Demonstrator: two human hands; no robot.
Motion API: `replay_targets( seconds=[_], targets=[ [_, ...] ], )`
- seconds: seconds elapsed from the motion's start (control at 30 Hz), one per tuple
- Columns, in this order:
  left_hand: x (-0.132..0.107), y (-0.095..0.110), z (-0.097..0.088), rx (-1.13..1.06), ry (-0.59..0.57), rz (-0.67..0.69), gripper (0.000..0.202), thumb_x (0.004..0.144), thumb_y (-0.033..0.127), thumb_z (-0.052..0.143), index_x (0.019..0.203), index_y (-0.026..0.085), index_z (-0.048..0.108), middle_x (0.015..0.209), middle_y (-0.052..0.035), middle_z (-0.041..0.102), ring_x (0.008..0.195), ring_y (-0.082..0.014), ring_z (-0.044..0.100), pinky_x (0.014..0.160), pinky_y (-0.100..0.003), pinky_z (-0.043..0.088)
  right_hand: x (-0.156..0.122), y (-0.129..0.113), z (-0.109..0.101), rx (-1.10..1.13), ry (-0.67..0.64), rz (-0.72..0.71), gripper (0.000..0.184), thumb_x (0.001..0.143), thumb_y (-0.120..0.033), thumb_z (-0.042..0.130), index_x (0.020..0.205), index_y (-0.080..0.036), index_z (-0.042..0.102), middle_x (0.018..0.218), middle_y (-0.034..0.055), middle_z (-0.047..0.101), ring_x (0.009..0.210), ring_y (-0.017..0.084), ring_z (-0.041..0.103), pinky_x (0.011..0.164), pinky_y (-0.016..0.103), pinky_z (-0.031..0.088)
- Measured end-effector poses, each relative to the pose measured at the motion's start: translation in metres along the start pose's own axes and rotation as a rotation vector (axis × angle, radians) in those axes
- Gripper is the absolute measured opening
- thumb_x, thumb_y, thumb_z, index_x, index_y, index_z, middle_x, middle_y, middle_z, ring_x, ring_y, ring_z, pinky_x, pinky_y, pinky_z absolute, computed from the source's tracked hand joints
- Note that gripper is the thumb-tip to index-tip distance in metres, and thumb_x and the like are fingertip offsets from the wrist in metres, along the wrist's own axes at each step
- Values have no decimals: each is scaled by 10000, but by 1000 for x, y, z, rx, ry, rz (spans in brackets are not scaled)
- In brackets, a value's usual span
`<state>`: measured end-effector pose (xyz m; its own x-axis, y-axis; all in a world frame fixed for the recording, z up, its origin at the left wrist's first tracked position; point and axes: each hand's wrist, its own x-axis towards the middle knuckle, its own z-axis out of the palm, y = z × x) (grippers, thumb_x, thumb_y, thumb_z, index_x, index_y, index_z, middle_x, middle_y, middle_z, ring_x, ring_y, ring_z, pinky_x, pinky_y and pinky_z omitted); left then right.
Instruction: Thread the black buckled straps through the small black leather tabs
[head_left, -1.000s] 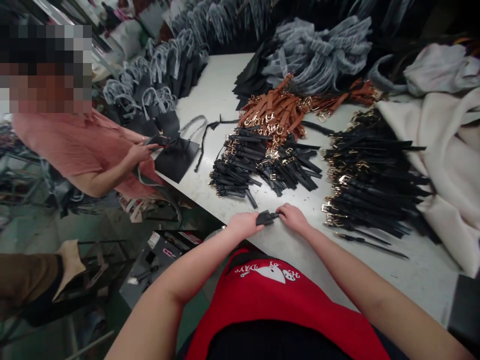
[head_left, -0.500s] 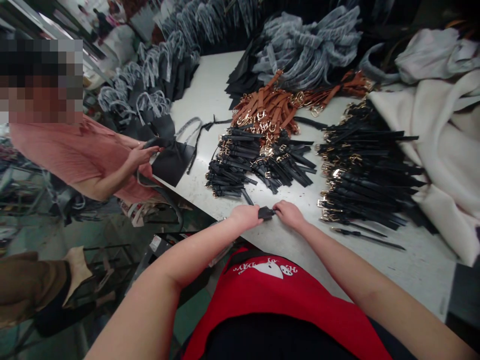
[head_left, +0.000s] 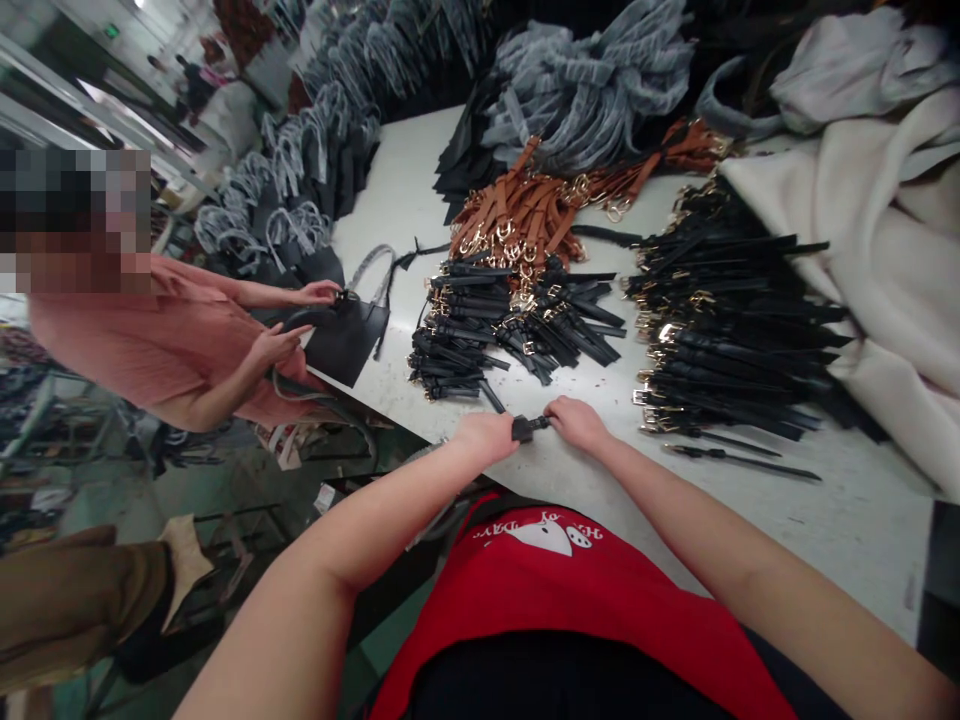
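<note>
White worktable (head_left: 409, 185) below, and I see a black strap (head_left: 523, 430) spanning hand to hand: left hand (head_left: 489, 438) gripping, right hand (head_left: 576, 424) pinching.

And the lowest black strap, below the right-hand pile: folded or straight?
Straight: the strap lies stretched out on the table, ends apart.

White lettering (head_left: 523, 527) on a red garment (head_left: 555, 605)

Seems to read "DAY" at the left, "by" at the top and "H" at the right, set around a white printed figure (head_left: 546, 542). Blurs too much in the remaining letters to be sure. Shows, at upper left, a green sign (head_left: 111, 31) too small to read.
</note>
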<state>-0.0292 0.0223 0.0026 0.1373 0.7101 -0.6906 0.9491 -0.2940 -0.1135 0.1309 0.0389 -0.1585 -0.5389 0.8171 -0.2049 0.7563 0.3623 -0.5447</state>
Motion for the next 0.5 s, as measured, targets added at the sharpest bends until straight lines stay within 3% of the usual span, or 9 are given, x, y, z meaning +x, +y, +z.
replay_targets(
  seconds=[0.33, 0.5],
  targets=[
    [2, 12, 2, -22, 12, -23, 420, 780, 490, 432, 1048, 177, 511, 957, -101, 643, 897, -245, 607, 757, -338, 475, -1, 0, 0, -12, 16, -19, 179, 796, -214, 468, 920, -205, 597, 902, 43, 572, 871, 158, 511, 747, 245, 342],
    [3, 3, 5, -54, 36, -32, 439, 774, 519, 420, 1032, 180, 525, 960, -106, 647, 904, -248, 607, 757, -339, 472, 0, 0, -2, -19, 9, 19, 188, 796, -208, 463, 929, -202, 595, 909, 45, 571, 867, 158, 514, 737, 242, 344]
  ],
)
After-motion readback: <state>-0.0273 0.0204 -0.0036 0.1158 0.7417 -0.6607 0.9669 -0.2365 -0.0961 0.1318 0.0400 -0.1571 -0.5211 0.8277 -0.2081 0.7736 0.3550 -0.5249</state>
